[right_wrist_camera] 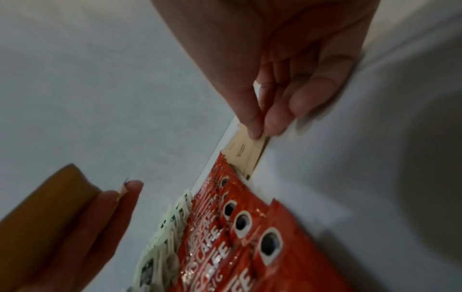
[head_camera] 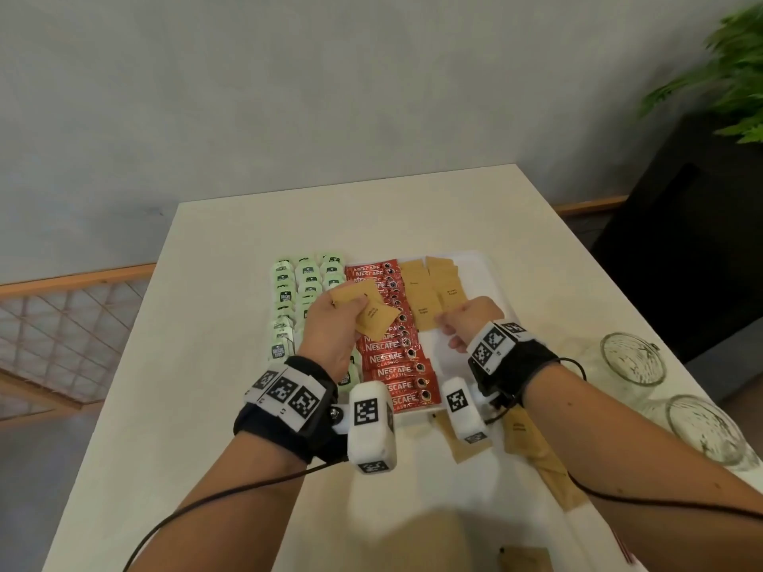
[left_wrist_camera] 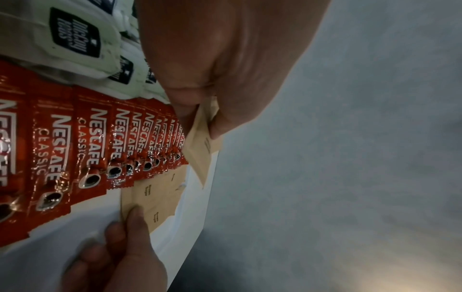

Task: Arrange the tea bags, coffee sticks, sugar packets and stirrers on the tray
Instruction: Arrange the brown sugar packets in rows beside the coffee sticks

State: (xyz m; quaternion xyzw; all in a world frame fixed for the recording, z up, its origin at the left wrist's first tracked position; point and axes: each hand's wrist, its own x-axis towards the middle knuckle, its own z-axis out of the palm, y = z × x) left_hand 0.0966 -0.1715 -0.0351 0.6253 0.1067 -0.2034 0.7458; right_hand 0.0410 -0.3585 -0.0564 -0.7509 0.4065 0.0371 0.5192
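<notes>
My left hand (head_camera: pixel 330 330) pinches spare sugar packets (head_camera: pixel 363 309) above the coffee sticks (head_camera: pixel 388 357), my right grip (head_camera: pixel 464 319) pinches a packet (head_camera: pixel 425 315) laid on the tray (head_camera: pixel 483 274), bare counter (head_camera: pixel 214 365) either side.

The right hand (right_wrist_camera: pixel 287 69) pinches the top sugar packet (right_wrist_camera: pixel 246 150) on the tray (right_wrist_camera: pixel 350 177). Red coffee sticks (right_wrist_camera: pixel 240 233) lie in a row beside it. Pale green tea bags (right_wrist_camera: pixel 162 243) lie next to the sticks. The left hand (right_wrist_camera: pixel 82 227) holds brown packets (right_wrist_camera: pixel 50 197).
</notes>
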